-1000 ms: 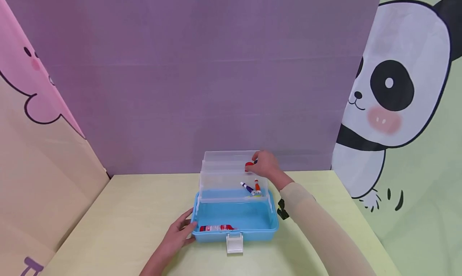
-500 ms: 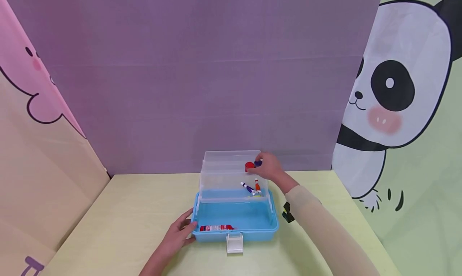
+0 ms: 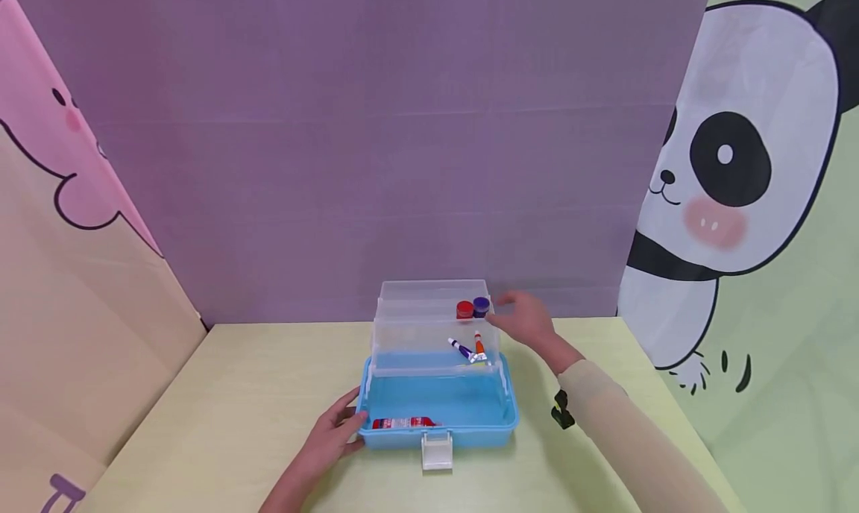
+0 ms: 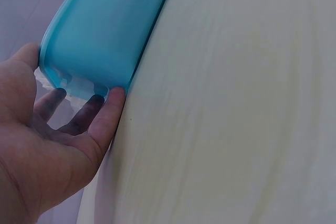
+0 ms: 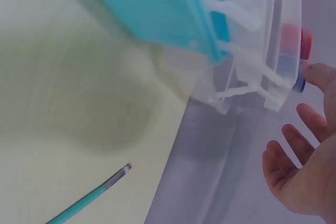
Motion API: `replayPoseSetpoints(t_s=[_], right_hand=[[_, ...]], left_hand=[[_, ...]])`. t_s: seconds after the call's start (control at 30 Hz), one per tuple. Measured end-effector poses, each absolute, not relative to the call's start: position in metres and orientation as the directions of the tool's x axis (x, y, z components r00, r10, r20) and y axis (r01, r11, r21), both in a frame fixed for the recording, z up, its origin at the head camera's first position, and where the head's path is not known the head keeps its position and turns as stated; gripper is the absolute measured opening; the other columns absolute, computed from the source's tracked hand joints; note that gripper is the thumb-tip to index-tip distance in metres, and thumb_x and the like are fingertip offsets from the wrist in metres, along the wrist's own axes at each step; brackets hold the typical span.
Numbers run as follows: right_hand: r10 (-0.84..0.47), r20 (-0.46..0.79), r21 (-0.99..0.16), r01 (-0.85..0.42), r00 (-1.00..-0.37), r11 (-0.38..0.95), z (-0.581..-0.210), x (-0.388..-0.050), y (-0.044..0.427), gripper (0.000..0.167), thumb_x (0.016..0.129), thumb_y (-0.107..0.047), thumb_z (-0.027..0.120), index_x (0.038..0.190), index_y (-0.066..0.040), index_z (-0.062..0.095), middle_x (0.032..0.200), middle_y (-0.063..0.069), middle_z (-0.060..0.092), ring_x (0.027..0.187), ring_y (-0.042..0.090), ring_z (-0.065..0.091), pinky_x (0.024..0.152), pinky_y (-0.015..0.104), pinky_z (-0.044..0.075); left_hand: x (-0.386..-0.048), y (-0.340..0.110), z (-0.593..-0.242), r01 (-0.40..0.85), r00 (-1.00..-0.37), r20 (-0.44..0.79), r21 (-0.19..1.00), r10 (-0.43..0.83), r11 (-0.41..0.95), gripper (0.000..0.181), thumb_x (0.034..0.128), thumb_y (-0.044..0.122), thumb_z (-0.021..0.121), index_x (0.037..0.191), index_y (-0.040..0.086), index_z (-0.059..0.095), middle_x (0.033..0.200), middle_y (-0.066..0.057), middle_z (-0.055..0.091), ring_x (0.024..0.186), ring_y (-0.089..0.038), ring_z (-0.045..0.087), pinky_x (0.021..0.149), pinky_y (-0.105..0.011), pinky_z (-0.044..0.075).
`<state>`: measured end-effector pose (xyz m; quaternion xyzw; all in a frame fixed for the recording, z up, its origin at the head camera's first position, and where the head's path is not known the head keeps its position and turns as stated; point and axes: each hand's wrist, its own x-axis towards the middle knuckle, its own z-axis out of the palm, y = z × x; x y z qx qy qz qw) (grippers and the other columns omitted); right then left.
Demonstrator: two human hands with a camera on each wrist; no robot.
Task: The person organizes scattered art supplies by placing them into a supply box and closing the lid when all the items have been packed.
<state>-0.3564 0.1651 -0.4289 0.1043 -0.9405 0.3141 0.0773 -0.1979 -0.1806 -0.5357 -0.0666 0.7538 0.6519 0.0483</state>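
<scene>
A blue box (image 3: pixel 473 438) stands on the table with its clear trays (image 3: pixel 409 335) raised behind. My left hand (image 3: pixel 326 440) holds the box's left end, thumb on the rim and fingers against the side, as the left wrist view shows of the hand (image 4: pixel 63 140) and box (image 4: pixel 107 30). In the upper tray stand a red-lidded pot (image 3: pixel 464 309) and a purple-blue-lidded pot (image 3: pixel 481 306), side by side. My right hand (image 3: pixel 530 320) is just right of them, fingers spread and nothing gripped; in the right wrist view one fingertip of the hand (image 5: pixel 310 156) is at the blue lid (image 5: pixel 300 80).
The lower tray has a purple tube (image 3: pixel 459 349) and an orange tube (image 3: pixel 479 344). A red-and-white tube (image 3: pixel 403 423) lies inside the box, near the white latch (image 3: pixel 437 453). In the right wrist view a teal stick with a metal end (image 5: pixel 94 193) lies on the table.
My right hand has released the purple-blue-lidded pot in the upper tray beside the red one and moved right, its fingers spreading. The left hand has stayed on the box.
</scene>
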Motion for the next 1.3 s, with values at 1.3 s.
replayPoseSetpoints(t_s=[1.3], right_hand=[[-0.069,0.147,-0.455,-0.129,-0.987,0.881,-0.498,-0.304,0.291,0.016,0.083,-0.024,0.071,0.088,-0.008,0.07,0.088,0.004,0.068,0.078,0.023,0.062,0.061,0.038,0.049]], left_hand=[[-0.197,-0.179,-0.533,-0.167,-0.986,-0.163,0.973,-0.04,0.158,0.061,0.0976,0.03,0.06,0.15,0.012,0.036,0.126,-0.021,0.051,0.107,-0.032,0.058,0.081,-0.047,0.056]])
